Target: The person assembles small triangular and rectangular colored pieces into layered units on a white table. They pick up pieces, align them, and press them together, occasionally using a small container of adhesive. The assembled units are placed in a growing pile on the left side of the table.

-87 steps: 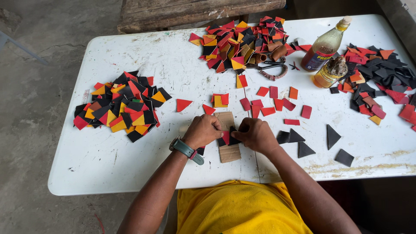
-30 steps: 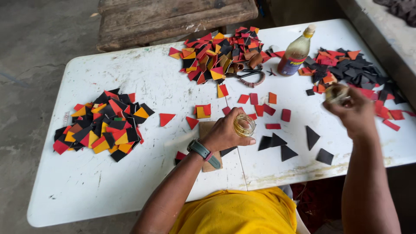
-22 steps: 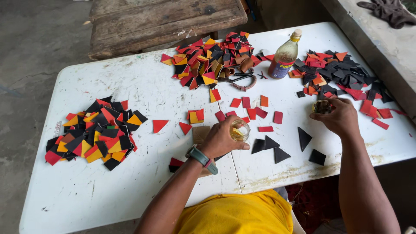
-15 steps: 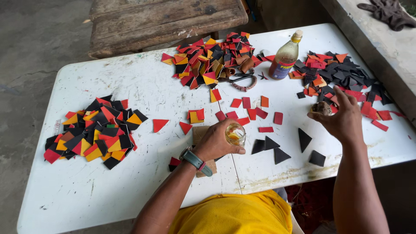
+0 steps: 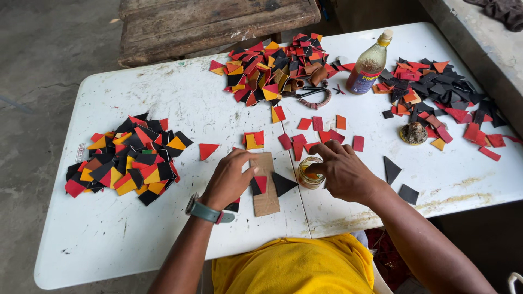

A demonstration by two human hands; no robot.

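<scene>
While our left hand presses flat-fingered on the cardboard strip, just left of the small glass jar, our right hand dips pinched fingertips into that jar, which we judge light, rigid, breakable and best gripped round its wall.

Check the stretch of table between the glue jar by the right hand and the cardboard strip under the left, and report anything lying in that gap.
One thing does: a black triangle lies between the small glass jar at the right hand and the cardboard strip under the left hand. It is flat. Nothing else shows in that gap.
</scene>
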